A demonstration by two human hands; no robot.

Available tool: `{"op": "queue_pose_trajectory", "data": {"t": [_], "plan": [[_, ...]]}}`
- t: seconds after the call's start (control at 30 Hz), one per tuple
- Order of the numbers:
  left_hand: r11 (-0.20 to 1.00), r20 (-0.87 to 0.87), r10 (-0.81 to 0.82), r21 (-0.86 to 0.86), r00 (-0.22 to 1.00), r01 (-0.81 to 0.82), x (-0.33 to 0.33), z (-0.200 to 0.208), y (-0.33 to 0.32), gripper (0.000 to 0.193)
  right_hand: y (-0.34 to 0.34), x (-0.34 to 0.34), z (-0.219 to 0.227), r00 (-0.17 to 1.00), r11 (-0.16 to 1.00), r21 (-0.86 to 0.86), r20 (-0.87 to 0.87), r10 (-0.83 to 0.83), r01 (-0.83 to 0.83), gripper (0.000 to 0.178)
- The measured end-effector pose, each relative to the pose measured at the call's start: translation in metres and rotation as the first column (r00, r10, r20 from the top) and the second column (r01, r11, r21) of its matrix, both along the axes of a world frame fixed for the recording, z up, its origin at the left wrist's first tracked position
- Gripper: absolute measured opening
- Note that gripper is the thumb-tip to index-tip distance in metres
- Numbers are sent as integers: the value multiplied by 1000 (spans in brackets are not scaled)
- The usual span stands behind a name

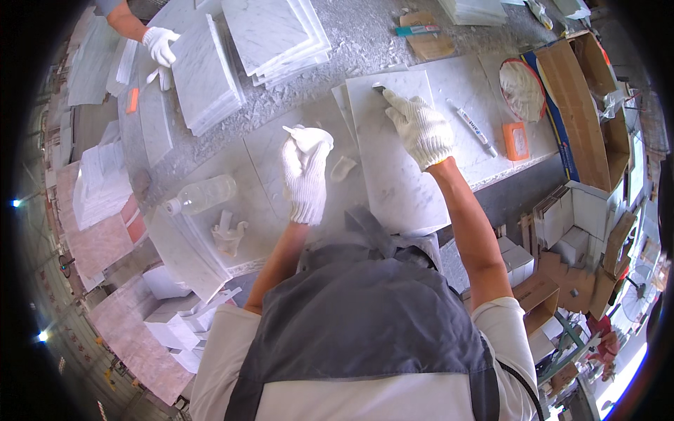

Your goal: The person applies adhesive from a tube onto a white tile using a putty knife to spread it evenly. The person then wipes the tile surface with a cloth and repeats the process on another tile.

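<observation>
Both of my hands wear white knit gloves. A pale grey-veined marble slab [393, 179] lies on the worktop in front of me, on top of other slabs. Over its far part, my right hand [421, 132] is closed around a small tool with a flat dark tip [379, 88], most of it hidden by my fingers. The tip is at the slab's surface. To the left of the slab, my left hand [306, 182] grips a crumpled white cloth [310, 137]. A white scrap [342, 168] rests between that hand and the slab.
A paint marker [472, 128] and an orange box [516, 142] lie to the right, near a cardboard box [576, 112]. Left are a clear plastic bottle [203, 195] and a crumpled wrapper [228, 235]. Marble stacks [277, 35] stand beyond, where another person's gloved hand [160, 45] touches slabs.
</observation>
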State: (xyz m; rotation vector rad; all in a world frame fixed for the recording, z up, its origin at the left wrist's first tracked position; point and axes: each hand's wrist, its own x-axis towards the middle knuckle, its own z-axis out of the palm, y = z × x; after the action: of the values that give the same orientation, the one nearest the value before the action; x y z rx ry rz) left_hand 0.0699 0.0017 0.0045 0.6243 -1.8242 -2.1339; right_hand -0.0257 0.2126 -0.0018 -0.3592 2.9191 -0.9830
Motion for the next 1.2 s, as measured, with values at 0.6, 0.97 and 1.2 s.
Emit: {"op": "queue_pose_trajectory", "data": {"t": [0.6,0.97,1.2], "plan": [[988,45,-135,-70,990,137,-8,15,-2,36,6,15,-4,990,997,67,-133,43,-35,35],[676,28,-406,-663,914,321,-67,2,-10,38,22,78,6,988,966,-259,-143,-53,15,53],[-101,206,-303,-978,931,184,-95,6,-5,23,31,104,-18,974,984,-174,-227,0,-40,65]]}}
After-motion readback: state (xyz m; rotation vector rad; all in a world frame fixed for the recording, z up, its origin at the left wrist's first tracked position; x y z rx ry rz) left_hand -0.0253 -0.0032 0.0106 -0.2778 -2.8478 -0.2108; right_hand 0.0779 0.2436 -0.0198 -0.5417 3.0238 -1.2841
